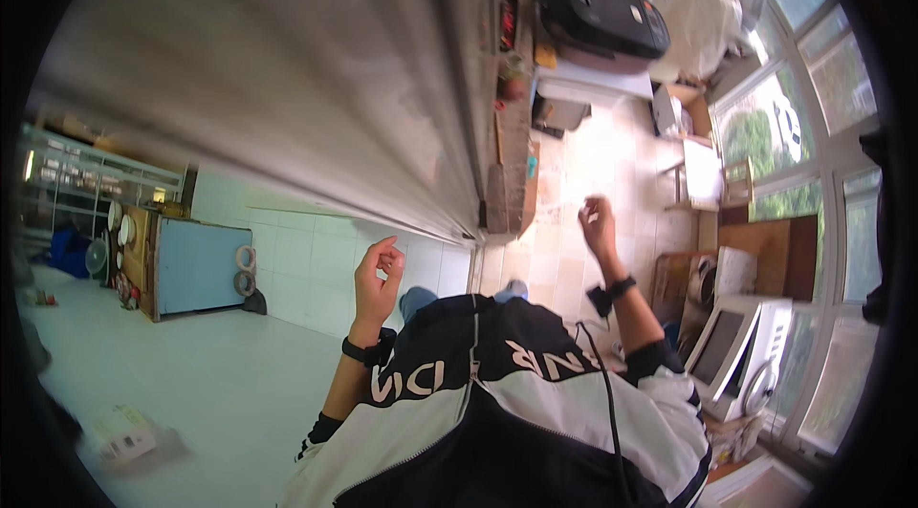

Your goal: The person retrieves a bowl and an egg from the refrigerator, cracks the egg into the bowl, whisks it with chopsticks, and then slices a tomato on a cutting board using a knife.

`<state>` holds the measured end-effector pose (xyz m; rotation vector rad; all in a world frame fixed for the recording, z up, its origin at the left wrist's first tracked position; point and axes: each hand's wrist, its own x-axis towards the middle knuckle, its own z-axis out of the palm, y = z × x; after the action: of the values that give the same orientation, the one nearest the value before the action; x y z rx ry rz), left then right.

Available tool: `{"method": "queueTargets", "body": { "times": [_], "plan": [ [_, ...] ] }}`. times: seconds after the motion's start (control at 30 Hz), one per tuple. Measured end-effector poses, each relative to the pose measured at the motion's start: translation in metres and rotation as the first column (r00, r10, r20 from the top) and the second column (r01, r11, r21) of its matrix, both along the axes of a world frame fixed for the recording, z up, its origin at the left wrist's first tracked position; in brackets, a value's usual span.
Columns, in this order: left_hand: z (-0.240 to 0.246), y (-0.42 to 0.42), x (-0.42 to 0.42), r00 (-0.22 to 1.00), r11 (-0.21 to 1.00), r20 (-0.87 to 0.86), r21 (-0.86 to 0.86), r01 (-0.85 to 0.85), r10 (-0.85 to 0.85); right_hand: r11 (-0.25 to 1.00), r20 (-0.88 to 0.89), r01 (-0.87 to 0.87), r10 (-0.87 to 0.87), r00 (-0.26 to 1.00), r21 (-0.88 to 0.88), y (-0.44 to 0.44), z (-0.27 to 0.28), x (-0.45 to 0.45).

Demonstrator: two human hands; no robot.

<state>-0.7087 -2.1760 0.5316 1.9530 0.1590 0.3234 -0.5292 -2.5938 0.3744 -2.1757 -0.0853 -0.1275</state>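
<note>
My left hand [378, 271] hangs in mid-air in front of my body, its fingers loosely bent and nothing seen in it. White tiles lie beyond it. Across from it, my right hand [599, 227] is raised over the beige tiled floor [566, 182], its fingers curled with gaps between them; no object shows in it. Black straps circle both wrists. Between and beyond the hands ends a greyish wall or panel [323, 71], blurred. Along its right side runs a brown ledge [518, 210], bearing a flat-bladed tool with a wooden handle [496, 178]. Neither hand touches these.
On the right stand a white microwave oven [731, 347], a small table [701, 171] and large windows [778, 114]. A black rice cooker [602, 13] sits at the top. At left is a blue-sided cabinet [204, 268] with tape rolls [245, 258]. A black cable [608, 393] hangs down my front.
</note>
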Motion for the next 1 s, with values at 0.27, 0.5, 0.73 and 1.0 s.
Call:
{"method": "queueTargets", "body": {
  "times": [0.27, 0.5, 0.73, 1.0],
  "plan": [
    [0.007, 0.092, -0.008, 0.992, 0.995, 0.079, -0.013, 0.101, -0.099, 0.778, -0.212, -0.618, 0.626, 0.750, 0.112, 0.176, 0.134, -0.130],
    [0.037, 0.238, -0.061, 0.998, 0.997, 0.037, -0.060, 0.056, -0.054, 0.669, -0.125, -0.713, 0.741, 0.660, 0.209, 0.403, 0.188, -0.162],
    [0.067, 0.384, -0.089, 0.986, 0.982, 0.019, -0.100, -0.163, 0.166, 0.467, 0.004, -0.877, 0.882, 0.470, 0.113, 0.576, 0.222, -0.136],
    [0.057, 0.534, -0.090, 0.925, 0.939, -0.163, 0.045, -0.341, 0.344, 0.499, 0.029, -0.853, 0.861, 0.508, 0.152, 0.727, 0.164, -0.072]
  ]
}}
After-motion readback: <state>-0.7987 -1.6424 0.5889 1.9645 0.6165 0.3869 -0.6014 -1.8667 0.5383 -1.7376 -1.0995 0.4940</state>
